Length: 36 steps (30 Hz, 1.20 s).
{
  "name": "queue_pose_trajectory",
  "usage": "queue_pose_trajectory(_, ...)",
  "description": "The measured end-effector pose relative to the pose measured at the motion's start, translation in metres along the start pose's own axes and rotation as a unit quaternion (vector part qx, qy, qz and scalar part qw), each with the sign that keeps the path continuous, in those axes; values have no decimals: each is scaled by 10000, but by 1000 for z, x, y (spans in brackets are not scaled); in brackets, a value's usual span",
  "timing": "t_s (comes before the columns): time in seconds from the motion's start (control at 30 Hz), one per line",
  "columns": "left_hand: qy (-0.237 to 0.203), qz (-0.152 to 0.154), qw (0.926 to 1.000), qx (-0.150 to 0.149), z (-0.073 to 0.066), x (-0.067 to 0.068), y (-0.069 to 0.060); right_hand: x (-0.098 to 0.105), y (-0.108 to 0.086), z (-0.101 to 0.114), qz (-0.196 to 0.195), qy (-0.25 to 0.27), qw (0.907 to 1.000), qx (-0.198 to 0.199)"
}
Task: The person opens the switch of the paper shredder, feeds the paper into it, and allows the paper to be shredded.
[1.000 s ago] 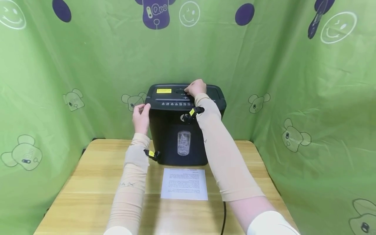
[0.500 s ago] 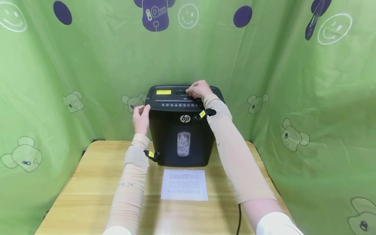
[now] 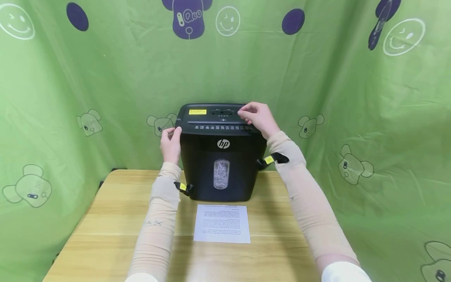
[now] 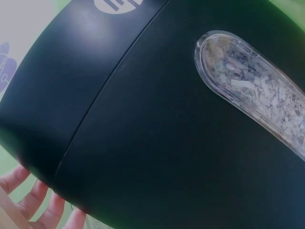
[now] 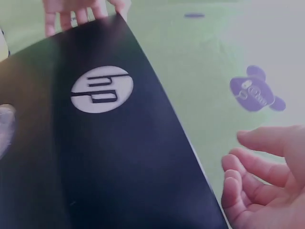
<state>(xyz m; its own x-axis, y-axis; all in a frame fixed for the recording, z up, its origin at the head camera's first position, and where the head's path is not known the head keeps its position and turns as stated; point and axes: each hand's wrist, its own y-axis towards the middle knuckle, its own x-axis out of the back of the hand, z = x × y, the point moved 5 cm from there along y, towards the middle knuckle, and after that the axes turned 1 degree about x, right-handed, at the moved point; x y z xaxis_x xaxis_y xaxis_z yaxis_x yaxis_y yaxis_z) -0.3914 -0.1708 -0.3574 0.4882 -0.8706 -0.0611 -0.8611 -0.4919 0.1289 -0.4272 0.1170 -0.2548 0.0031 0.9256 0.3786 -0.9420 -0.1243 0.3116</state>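
Observation:
A black HP paper shredder (image 3: 222,164) stands upright at the back of the table, paper scraps showing behind its clear front window (image 4: 262,86). At its upper left edge my left hand (image 3: 170,144) rests its fingertips along the side, the thumb at the top corner. The left wrist view has those fingers (image 4: 52,210) fairly straight against the casing. My right hand (image 3: 258,117) hovers over the right part of the shredder's top. Its fingers (image 5: 255,171) are loosely bent with nothing between them and the thumb. A printed sheet of paper (image 3: 222,224) lies flat before the shredder.
The wooden table (image 3: 105,219) carries the shredder and sheet. Green printed curtains (image 3: 123,70) hang behind it and on both sides. On the shredder's top are a yellow label (image 3: 197,112), a feed slot and a small switch panel (image 3: 222,112).
My right hand has left the control panel and moved right across the shredder's top, uncovering the switch and the HP logo. My left hand has stayed at the left edge.

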Motion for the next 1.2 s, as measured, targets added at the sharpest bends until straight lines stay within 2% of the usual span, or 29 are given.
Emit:
queue_pose_trajectory(0.27,0,15,10000,39,1,-1,0,20,-46,-9,-453,-108,9973,565)
queue_pose_trajectory(0.57,37,-15,10000,-20,1,0,-2,31,-83,-32,-712,-412,9939,727)
queue_pose_trajectory(0.73,14,-34,10000,-49,0,0,-2,30,-98,-57,-751,-499,9933,723)
queue_pose_trajectory(0.97,-105,12,9999,39,1,1,-3,18,-117,-101,-631,-511,9959,403)
queue_pose_trajectory(1.2,-163,136,9988,433,11,0,-5,-2,-135,-158,-406,-588,9974,39)
